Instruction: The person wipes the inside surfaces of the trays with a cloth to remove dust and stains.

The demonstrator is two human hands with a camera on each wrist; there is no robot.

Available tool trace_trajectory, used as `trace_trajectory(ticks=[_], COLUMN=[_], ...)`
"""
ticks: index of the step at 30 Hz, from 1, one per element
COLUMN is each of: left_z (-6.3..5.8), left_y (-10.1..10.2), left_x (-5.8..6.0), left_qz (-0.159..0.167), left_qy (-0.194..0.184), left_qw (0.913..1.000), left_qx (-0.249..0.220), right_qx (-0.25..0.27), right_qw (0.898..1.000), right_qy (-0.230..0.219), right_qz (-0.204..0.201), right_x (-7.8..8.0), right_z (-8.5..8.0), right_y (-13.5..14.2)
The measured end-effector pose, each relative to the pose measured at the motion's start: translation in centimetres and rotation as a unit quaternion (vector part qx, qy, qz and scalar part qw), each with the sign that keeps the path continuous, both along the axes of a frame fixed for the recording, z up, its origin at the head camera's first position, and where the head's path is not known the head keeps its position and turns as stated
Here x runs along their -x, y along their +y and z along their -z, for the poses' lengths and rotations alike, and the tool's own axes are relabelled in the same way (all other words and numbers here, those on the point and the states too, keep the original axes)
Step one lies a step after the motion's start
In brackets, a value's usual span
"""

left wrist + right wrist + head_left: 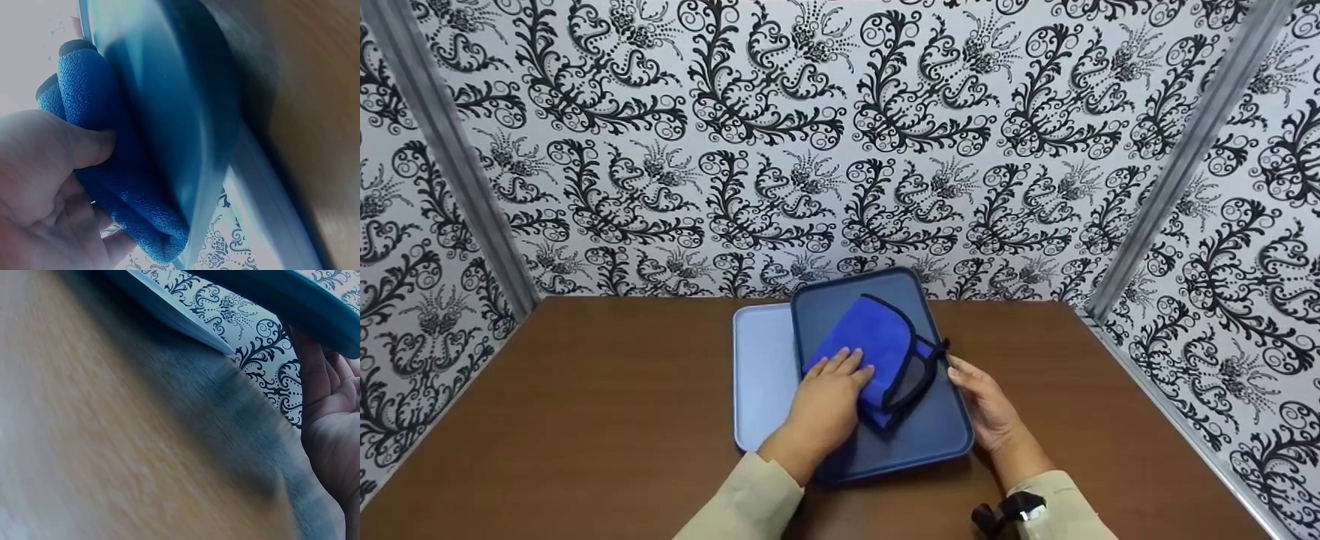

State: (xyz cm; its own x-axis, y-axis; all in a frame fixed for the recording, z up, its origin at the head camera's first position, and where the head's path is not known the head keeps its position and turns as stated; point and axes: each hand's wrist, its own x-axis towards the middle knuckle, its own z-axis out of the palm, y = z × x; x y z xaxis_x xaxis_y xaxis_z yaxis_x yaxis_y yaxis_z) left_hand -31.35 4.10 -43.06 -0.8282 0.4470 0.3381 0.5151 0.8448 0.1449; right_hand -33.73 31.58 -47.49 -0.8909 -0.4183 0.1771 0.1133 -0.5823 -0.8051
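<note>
A folded blue cloth (859, 341) with black edging and a grey part lies against the upper face of a dark blue tray (904, 457). My left hand (826, 397) is on the cloth; the left wrist view shows the thumb on its near side and fingers behind its fold. At the tray's right edge, my right hand (986, 405) grips the rim, fingers partly hidden beneath it. The right wrist view shows this tray tilted and raised off the table. A light blue tray (765, 375) lies partly under it on the left.
The brown wooden table (607, 405) extends on both sides of the trays. Patterned black-and-white walls (772, 150) with grey corner posts enclose it at the back and sides. A black strap (1009, 511) circles the right wrist.
</note>
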Motion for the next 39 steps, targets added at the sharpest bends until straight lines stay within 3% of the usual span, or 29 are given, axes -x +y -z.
trace_trajectory(ticks=[15, 22, 39], left_z=[0.3, 0.2, 0.3], left_y=[-1.3, -1.4, -0.1], left_x=[0.9, 0.6, -0.4], left_qz=[-0.05, -0.072, -0.087], left_qy=[0.019, 0.025, 0.052], left_qw=[0.9984, 0.9971, 0.9949], left_qx=[0.018, 0.011, 0.005], right_qx=[-0.025, -0.031, -0.034], right_qw=[0.999, 0.998, 0.998], right_qy=[-0.024, -0.029, -0.019], right_qz=[0.028, 0.043, 0.046], right_x=[0.0, -0.1, 0.1], right_z=[0.0, -0.1, 0.1], right_y=[0.1, 0.1, -0.1])
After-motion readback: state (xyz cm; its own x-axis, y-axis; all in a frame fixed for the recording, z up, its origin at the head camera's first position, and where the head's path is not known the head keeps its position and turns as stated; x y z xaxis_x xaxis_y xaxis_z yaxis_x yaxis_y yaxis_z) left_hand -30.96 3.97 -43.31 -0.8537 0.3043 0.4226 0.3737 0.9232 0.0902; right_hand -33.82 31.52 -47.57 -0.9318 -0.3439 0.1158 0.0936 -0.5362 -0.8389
